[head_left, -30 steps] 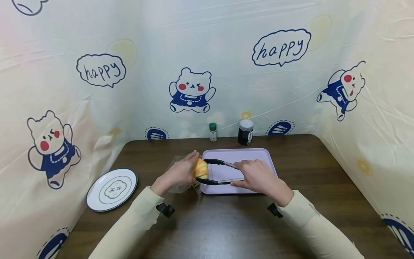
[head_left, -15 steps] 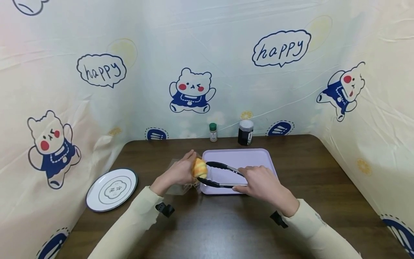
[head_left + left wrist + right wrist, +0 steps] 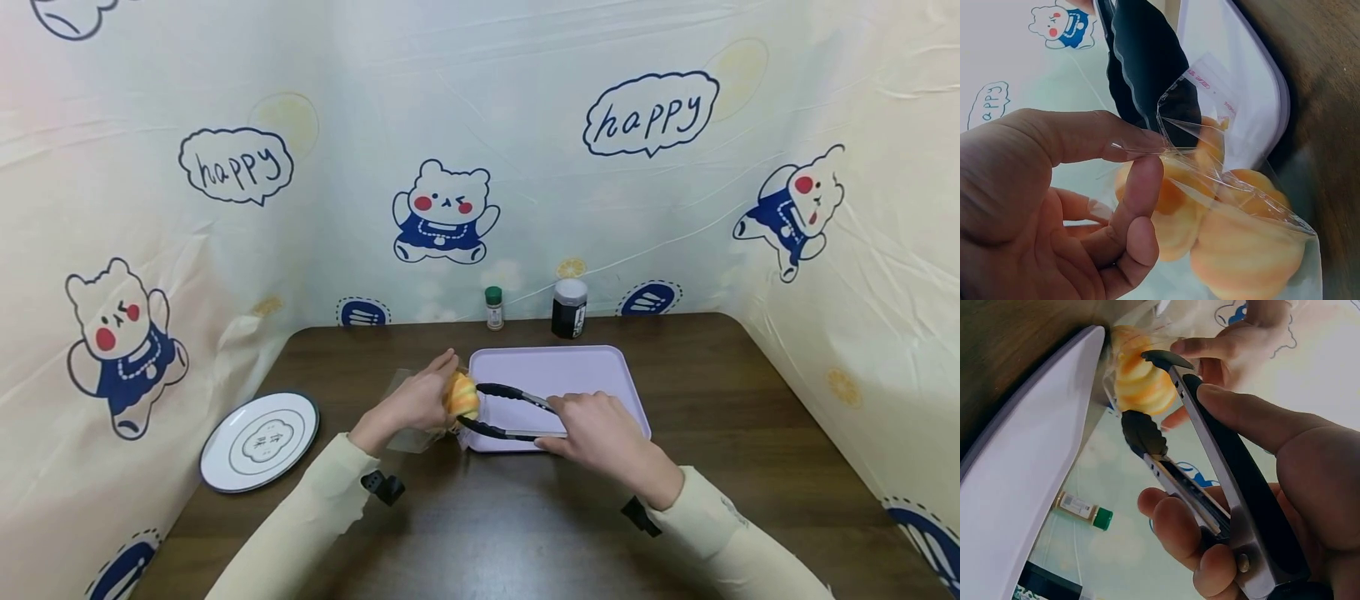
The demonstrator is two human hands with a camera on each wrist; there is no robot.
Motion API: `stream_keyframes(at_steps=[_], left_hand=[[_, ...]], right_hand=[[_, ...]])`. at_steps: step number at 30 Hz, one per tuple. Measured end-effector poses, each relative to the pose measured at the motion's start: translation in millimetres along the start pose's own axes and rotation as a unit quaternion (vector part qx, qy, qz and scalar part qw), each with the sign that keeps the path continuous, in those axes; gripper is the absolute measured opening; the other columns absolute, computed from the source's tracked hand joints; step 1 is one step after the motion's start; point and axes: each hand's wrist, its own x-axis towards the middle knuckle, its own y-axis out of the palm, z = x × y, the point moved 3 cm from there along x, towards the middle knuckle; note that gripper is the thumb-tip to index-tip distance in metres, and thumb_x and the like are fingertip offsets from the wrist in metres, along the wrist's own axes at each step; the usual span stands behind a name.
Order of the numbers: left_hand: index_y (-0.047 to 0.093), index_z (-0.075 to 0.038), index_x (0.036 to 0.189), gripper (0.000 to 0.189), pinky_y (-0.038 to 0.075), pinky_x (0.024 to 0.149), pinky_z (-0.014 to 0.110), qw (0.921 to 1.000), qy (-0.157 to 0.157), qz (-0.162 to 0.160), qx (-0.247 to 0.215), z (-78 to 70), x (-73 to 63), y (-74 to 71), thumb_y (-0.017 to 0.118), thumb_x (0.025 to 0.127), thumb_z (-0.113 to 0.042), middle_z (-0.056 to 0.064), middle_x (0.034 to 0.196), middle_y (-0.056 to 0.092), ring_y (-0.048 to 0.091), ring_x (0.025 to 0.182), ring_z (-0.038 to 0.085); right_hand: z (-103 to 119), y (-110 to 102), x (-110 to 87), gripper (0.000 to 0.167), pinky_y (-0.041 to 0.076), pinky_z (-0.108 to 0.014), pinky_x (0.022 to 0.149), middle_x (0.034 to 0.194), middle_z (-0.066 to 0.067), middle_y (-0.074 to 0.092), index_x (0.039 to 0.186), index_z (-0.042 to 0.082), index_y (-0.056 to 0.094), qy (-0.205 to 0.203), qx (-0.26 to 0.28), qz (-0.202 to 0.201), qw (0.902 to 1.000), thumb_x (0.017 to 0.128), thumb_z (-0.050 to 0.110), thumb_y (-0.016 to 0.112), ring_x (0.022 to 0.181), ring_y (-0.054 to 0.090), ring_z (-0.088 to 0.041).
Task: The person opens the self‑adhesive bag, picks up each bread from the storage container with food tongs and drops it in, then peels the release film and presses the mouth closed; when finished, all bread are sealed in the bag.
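My left hand (image 3: 416,402) pinches the edge of a clear plastic bag (image 3: 1311,265) between thumb and finger. Several golden, ridged bread rolls (image 3: 1244,247) show through the film in the left wrist view. A pair of tongs (image 3: 1210,447), steel with black scalloped tips, is in my right hand (image 3: 607,433), thumb on one arm and fingers round the other. The tongs' arms stand apart, their tips on either side of the striped bread roll (image 3: 462,395) at the bag's mouth. Part of the bag is hidden behind my left hand.
A lilac tray (image 3: 551,358) lies under and behind the tongs. At the table's back edge stand a small green-capped bottle (image 3: 494,308) and a dark jar (image 3: 569,308) with a pale lid. A white plate (image 3: 236,437) sits at the left edge.
My right hand first drew the tongs back to the right, then brought them slightly left again toward the bread roll. My left hand has stayed nearly still with the bag.
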Motion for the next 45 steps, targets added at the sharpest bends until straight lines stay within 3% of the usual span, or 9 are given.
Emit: stream_keyframes(at_steps=[7,14,20,22,25,29,34,38,45], left_hand=[[0.025,-0.004,0.157,0.103,0.054,0.092,0.045,0.9993,0.024,-0.001,0.028,1.7,-0.4,0.8,0.086,0.075,-0.014,0.012,0.168,0.017,0.046,0.14,0.035],[0.025,-0.006,0.158,0.098,0.053,0.068,0.031,0.9981,0.053,0.0,0.033,-3.2,-2.6,0.6,0.082,0.078,-0.007,0.008,0.168,0.016,0.055,0.13,0.032],[0.026,-0.011,0.158,0.1,0.054,0.091,0.044,0.9972,0.065,0.009,0.035,-6.4,-5.0,2.3,0.081,0.075,-0.007,0.005,0.168,0.017,0.045,0.141,0.033],[0.025,-0.012,0.159,0.1,0.055,0.081,0.039,0.9976,0.062,0.007,0.031,-5.4,-3.5,3.5,0.081,0.075,-0.007,0.003,0.169,0.016,0.044,0.142,0.032],[0.024,-0.013,0.159,0.101,0.048,0.058,0.029,0.9986,0.05,0.002,0.019,-2.2,0.3,5.4,0.081,0.077,-0.007,0.001,0.169,0.013,0.059,0.122,0.028],[0.023,-0.012,0.159,0.101,0.044,0.052,0.025,0.9993,0.035,-0.003,0.011,0.6,3.6,6.6,0.083,0.077,-0.01,0.0,0.169,0.012,0.064,0.101,0.022],[0.026,-0.008,0.158,0.101,0.053,0.07,0.033,0.998,0.053,-0.01,0.035,-3.4,2.2,9.4,0.083,0.075,-0.013,0.004,0.169,0.016,0.05,0.136,0.029],[0.027,-0.003,0.156,0.102,0.051,0.093,0.042,0.9952,0.081,-0.019,0.052,-6.3,1.8,10.4,0.084,0.072,-0.015,0.01,0.168,0.018,0.044,0.141,0.03],[0.025,-0.008,0.158,0.101,0.053,0.073,0.037,0.9976,0.043,-0.043,0.031,1.1,2.8,4.2,0.082,0.076,-0.017,0.006,0.168,0.017,0.05,0.136,0.029]], right_hand=[[-0.7,-0.8,-1.2,0.05,0.043,-0.031,0.047,0.071,0.003,0.062,0.106,0.01,0.069,-0.03,-0.04,-0.041,0.9979,0.082,0.054,0.075,0.05,0.045,-0.012],[-1.1,-2.1,4.0,0.049,0.042,-0.03,0.047,0.071,0.003,0.063,0.103,0.01,0.07,-0.014,-0.017,-0.023,0.9995,0.083,0.055,0.074,0.051,0.045,-0.012],[-1.0,-0.4,8.9,0.043,0.036,-0.028,0.044,0.064,0.003,0.055,0.091,0.011,0.069,0.022,0.007,0.008,0.9997,0.084,0.053,0.074,0.05,0.043,-0.014],[0.1,-0.8,9.6,0.043,0.038,-0.029,0.044,0.065,0.004,0.056,0.092,0.011,0.069,0.013,-0.003,0.002,0.9999,0.083,0.053,0.075,0.05,0.043,-0.013],[2.8,-1.7,10.2,0.046,0.041,-0.029,0.046,0.069,0.003,0.062,0.098,0.011,0.071,-0.009,-0.023,-0.003,0.9997,0.084,0.054,0.074,0.051,0.045,-0.012],[5.9,-2.5,11.9,0.049,0.044,-0.029,0.047,0.075,0.0,0.066,0.104,0.011,0.071,-0.02,-0.026,0.003,0.9995,0.084,0.055,0.074,0.052,0.046,-0.012],[4.2,0.2,15.0,0.044,0.042,-0.027,0.046,0.068,0.002,0.061,0.095,0.01,0.072,-0.001,-0.005,0.01,0.9999,0.084,0.052,0.075,0.051,0.045,-0.011],[3.4,3.0,17.1,0.042,0.04,-0.027,0.046,0.064,0.002,0.058,0.088,0.01,0.07,0.01,0.003,0.019,0.9998,0.084,0.052,0.075,0.05,0.044,-0.012],[3.3,4.2,17.1,0.05,0.048,-0.031,0.051,0.079,-0.002,0.069,0.105,0.009,0.073,0.007,0.003,0.019,0.9998,0.084,0.054,0.074,0.055,0.05,-0.013]])
